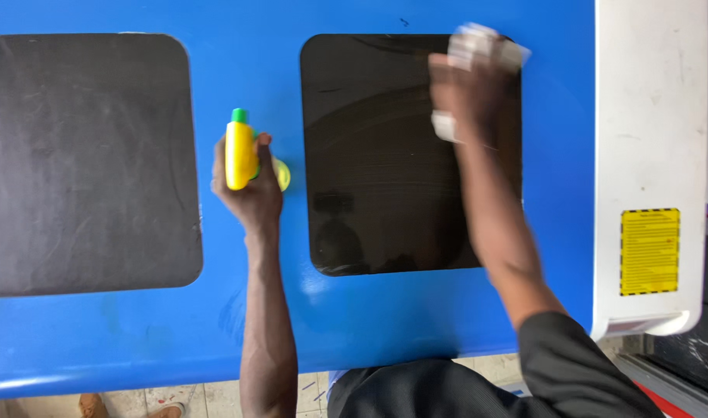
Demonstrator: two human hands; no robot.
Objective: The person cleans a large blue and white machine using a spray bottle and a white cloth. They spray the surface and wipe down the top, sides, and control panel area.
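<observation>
My left hand (252, 186) grips a yellow spray bottle (240, 152) with a green cap, held over the blue cover (369, 310) between two dark windows. My right hand (468, 85) presses a white cloth (485, 45) against the upper right corner of the right dark window (377, 170). The cloth shows above and below my fingers. This right window looks glossy, with faint arc streaks. The left dark window (83, 162) looks dull and dusty.
A white end panel (652, 116) with a yellow warning label (649, 251) adjoins the blue cover on the right. Tiled floor (215, 399) and a shoe (91, 405) show below the cover's near edge.
</observation>
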